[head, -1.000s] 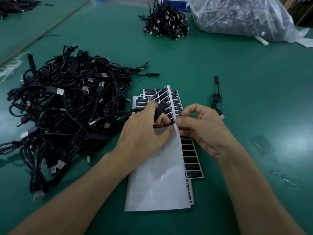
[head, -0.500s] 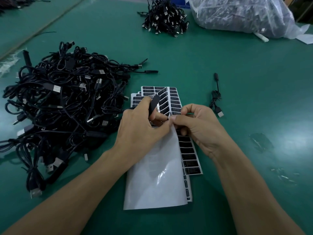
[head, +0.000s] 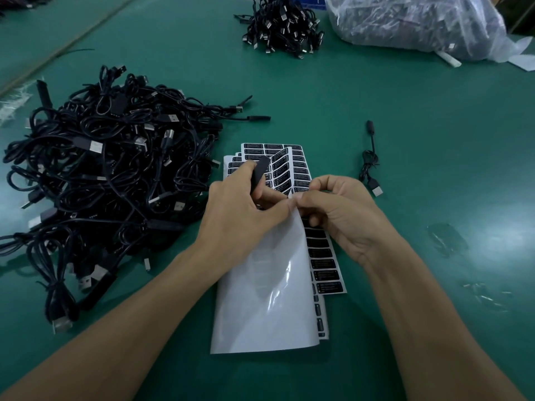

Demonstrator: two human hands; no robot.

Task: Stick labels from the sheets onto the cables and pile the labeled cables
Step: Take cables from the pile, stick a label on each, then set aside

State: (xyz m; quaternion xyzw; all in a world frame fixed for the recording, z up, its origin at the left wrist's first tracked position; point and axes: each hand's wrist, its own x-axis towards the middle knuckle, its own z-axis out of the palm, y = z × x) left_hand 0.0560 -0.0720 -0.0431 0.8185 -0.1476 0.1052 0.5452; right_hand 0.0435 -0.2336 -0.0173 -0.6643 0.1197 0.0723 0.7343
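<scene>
Sheets of black labels [head: 298, 166] lie fanned at the table's middle, with a glossy white backing sheet [head: 269, 302] curled over their near half. My left hand [head: 240, 218] grips the black flat block of a cable [head: 259, 175] between thumb and fingers, over the sheets. My right hand [head: 344, 215] pinches at the sheet's edge right where the left fingertips meet it; a label between its fingertips cannot be made out. A large tangled pile of black USB cables [head: 110, 175] lies to the left.
One single black cable [head: 370, 163] lies right of the sheets. A smaller cable heap [head: 283, 24] and a clear plastic bag of cables [head: 411, 24] sit at the far edge. Small dark scraps [head: 445, 238] lie at the right on the green mat.
Both hands stay together over the sheets. The cable block in my left hand has tipped more upright, and my right fingertips have closed in on the sheet's edge.
</scene>
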